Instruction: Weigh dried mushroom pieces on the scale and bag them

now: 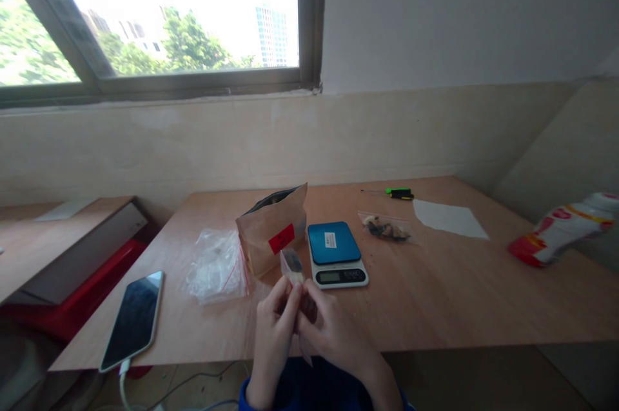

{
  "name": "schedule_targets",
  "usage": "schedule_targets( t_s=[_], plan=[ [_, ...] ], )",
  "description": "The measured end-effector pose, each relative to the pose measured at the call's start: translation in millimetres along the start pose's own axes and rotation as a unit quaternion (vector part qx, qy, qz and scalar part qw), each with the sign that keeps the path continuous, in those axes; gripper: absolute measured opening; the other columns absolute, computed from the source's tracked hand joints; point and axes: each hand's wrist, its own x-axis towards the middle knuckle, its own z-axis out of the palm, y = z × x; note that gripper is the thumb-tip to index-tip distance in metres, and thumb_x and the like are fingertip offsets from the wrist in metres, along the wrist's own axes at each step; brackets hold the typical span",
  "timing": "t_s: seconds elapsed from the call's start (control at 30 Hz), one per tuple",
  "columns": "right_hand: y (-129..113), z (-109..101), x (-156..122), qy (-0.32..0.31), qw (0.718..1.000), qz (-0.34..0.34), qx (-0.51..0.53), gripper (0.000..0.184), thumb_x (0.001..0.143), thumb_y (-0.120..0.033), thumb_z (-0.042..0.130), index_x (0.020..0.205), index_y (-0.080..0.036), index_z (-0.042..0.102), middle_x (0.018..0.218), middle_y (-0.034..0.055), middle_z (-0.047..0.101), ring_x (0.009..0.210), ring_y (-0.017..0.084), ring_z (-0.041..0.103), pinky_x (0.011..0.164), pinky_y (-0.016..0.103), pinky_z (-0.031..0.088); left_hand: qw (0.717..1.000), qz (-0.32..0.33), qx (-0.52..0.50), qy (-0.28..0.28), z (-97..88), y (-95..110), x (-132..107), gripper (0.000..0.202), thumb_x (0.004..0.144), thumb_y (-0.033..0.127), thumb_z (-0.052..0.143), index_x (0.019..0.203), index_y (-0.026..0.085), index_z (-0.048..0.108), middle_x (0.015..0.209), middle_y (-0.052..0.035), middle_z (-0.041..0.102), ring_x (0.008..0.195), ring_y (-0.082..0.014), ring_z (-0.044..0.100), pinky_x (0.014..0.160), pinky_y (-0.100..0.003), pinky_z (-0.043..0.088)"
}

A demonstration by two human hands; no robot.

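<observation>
Both hands meet over the front edge of the table, pinching a small clear zip bag (pixel 292 262) with something dark and something pale inside. My left hand (pixel 278 314) is closed on the bag from the left. From the right, my right hand (pixel 329 327) grips it too, its thumb and fingertips close to the left ones. Just beyond stands a brown paper pouch (pixel 271 230), open at the top, with a red label. Right of the pouch lies a kitchen scale (pixel 333 246) with a blue plate; nothing sits on it.
Clear plastic bags (pixel 217 266) lie left of the pouch, near a phone (pixel 135 314) on a cable. A filled zip bag (pixel 385 228), white paper (pixel 449 219), screwdrivers (pixel 399 192) and a red-and-white bottle (pixel 556 233) are on the right. A window (pixel 193 75) is behind.
</observation>
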Motion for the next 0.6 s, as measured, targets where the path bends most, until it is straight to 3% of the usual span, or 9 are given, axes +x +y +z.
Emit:
schedule_targets(
  t_s=[0.13,0.37,0.6],
  plan=[
    [-3.7,-2.2,0.5,-0.006,1.000,-0.002,-0.011,0.013,0.093,-0.023,0.045,0.095,-0.020,0.057,0.082,0.0014,0.065,0.075,0.016,0.063,0.068,0.025,0.047,1.000,0.001,0.013,-0.008,-3.4,-1.2,-1.7,0.030,0.087,0.042,0.055,0.068,0.018,0.052,0.062,0.0036,0.049,0.059,-0.0101,0.045,0.054,-0.020,0.037],
    [-3.4,-2.2,-3.3,-0.016,0.999,0.012,-0.041,0.020,0.086,-0.022,0.055,0.105,-0.022,0.057,0.086,0.0012,0.066,0.080,0.019,0.064,0.069,0.027,0.047,0.999,-0.005,0.026,-0.019,-6.3,1.7,-5.0,0.034,0.087,0.043,0.056,0.065,0.017,0.052,0.060,0.0025,0.047,0.059,-0.0108,0.043,0.055,-0.021,0.036],
    [-5.4,-6.1,-4.1,-0.018,0.999,0.000,-0.035,0.013,0.086,-0.017,0.050,0.094,-0.023,0.059,0.084,0.0005,0.067,0.075,0.017,0.064,0.065,0.025,0.046,0.999,-0.014,0.021,-0.028,-5.8,1.1,-4.0,0.032,0.086,0.044,0.056,0.069,0.017,0.056,0.062,0.0018,0.050,0.059,-0.0104,0.044,0.053,-0.019,0.035]
  ],
)
